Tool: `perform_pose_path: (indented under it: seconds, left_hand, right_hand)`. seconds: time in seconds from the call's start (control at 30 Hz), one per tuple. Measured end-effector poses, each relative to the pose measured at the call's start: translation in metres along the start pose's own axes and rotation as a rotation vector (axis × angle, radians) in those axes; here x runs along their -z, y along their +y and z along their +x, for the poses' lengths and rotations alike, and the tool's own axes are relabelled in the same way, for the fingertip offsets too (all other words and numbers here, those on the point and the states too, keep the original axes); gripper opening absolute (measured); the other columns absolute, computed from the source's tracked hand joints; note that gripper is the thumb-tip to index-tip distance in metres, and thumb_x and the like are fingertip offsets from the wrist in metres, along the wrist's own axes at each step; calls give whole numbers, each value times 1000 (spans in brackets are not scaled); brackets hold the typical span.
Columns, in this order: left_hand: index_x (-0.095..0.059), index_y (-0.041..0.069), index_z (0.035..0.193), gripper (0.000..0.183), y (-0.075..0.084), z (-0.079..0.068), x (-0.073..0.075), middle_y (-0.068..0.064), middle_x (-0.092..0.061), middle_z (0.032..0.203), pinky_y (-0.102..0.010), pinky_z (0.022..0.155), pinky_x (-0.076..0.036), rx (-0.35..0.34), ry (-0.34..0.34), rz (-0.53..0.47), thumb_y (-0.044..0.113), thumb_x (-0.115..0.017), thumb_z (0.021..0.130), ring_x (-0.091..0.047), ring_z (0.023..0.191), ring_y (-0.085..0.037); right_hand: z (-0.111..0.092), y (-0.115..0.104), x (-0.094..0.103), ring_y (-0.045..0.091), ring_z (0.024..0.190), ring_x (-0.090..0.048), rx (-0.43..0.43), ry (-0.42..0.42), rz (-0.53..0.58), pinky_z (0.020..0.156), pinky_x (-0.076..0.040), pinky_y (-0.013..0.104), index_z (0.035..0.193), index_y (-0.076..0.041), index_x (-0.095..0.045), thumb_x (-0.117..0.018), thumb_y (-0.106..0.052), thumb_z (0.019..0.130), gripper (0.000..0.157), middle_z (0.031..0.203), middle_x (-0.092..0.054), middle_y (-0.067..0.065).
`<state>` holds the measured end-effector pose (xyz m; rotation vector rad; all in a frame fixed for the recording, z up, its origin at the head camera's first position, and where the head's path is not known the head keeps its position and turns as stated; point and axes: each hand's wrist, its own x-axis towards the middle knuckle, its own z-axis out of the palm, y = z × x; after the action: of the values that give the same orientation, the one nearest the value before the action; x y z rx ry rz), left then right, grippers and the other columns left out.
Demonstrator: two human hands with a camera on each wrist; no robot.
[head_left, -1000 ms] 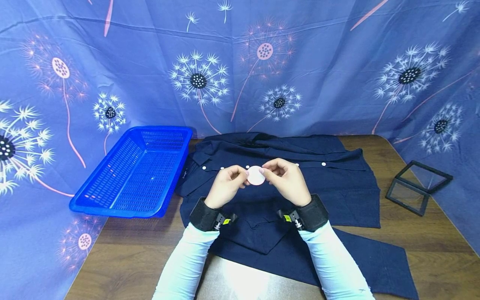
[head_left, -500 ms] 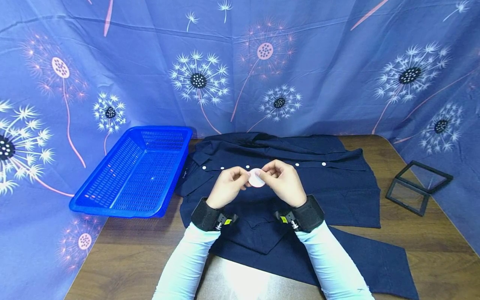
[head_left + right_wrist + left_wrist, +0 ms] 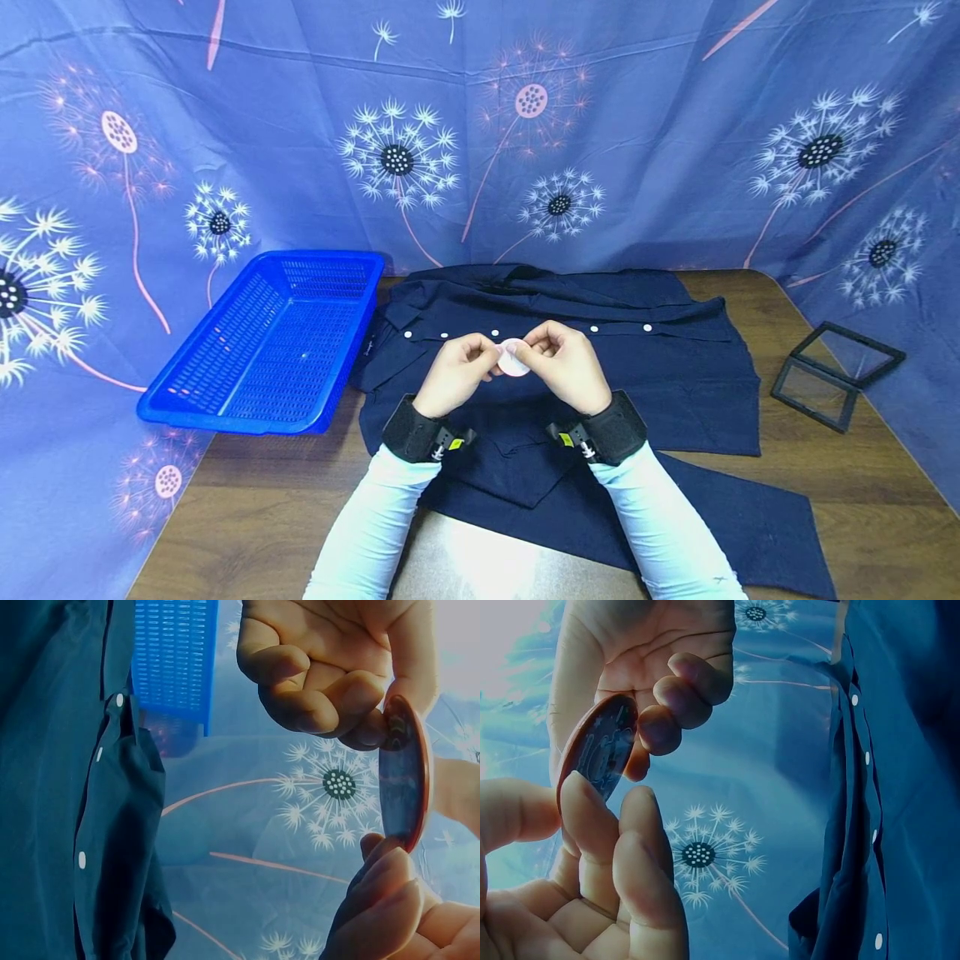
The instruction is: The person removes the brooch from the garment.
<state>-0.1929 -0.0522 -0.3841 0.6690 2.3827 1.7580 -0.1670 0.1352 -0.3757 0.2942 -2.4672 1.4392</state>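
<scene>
A small, thin round disc (image 3: 514, 358) with a whitish top is held up over a dark navy button shirt (image 3: 660, 383). My left hand (image 3: 453, 377) pinches its left edge between thumb and fingers. On the opposite edge, the thumb and fingers of my right hand (image 3: 570, 371) pinch it too. In the left wrist view the disc (image 3: 604, 746) shows a dark underside with line-like markings or reflections and a reddish rim. Seen from the right wrist, the disc (image 3: 401, 780) looks glossy, nearly edge-on. Whether it is a mirror or a badge I cannot tell.
A blue perforated plastic basket (image 3: 292, 358) stands left of the shirt. To the right lies an open black hinged frame (image 3: 840, 375) with clear panes. The wooden table (image 3: 255, 508) is backed by a blue dandelion-print cloth (image 3: 645, 108).
My right hand has shifted slightly left and down, its thumb lying further over the disc. The disc has dropped a little. The shirt, basket and black frame have stayed put.
</scene>
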Motion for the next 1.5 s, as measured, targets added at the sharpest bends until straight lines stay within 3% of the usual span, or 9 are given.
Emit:
perform_pose_path:
  seconds: [0.13, 0.37, 0.57, 0.9, 1.1, 1.5]
  left_hand:
    - [-66, 1, 88, 17, 1, -1, 1, -14, -68, 81, -24, 67, -53, -2, -3, 23, 11, -55, 97, -65, 76, -25]
    - [-66, 1, 88, 17, 3, -2, 2, -14, -68, 81, -24, 66, -53, 1, -9, 38, 12, -55, 97, -65, 77, -32]
    - [-66, 1, 87, 18, 4, -3, 2, -13, -68, 79, -23, 65, -52, 4, -7, 46, 11, -55, 96, -63, 72, -22]
    - [-66, 1, 86, 18, 3, -3, 4, -12, -67, 78, -24, 66, -53, -7, -10, 44, 11, -55, 96, -63, 72, -21]
    - [-66, 1, 87, 18, 1, -2, 3, -13, -68, 78, -23, 65, -53, -5, -8, 44, 11, -55, 96, -65, 74, -25]
    - [-66, -1, 87, 18, 0, -2, 3, -14, -67, 78, -24, 65, -53, -11, -8, 28, 11, -56, 95, -61, 70, -10]
  right_hand:
    - [0, 1, 1, 14, 60, -50, -12, -23, 23, 51, -40, 22, 86, -5, -67, -74, -20, 87, 16, 69, -58, 5]
    - [0, 1, 1, 14, 60, -50, -6, -44, 47, 51, -40, 22, 87, -4, -67, -75, -20, 86, 18, 69, -56, 5]
    - [0, 2, 0, 13, 60, -49, -6, -51, 45, 51, -38, 21, 87, -4, -67, -75, -19, 86, 17, 69, -54, 3]
    - [0, 1, -1, 12, 59, -46, 28, -45, 26, 51, -35, 21, 87, -4, -67, -75, -16, 86, 15, 69, -50, 1]
    - [0, 1, -1, 12, 59, -46, 31, -43, 19, 51, -34, 20, 87, -3, -67, -75, -16, 86, 15, 70, -50, 1]
    - [0, 2, -4, 12, 60, -47, 45, -25, 13, 52, -35, 20, 87, -3, -66, -76, -15, 85, 15, 70, -52, 2]
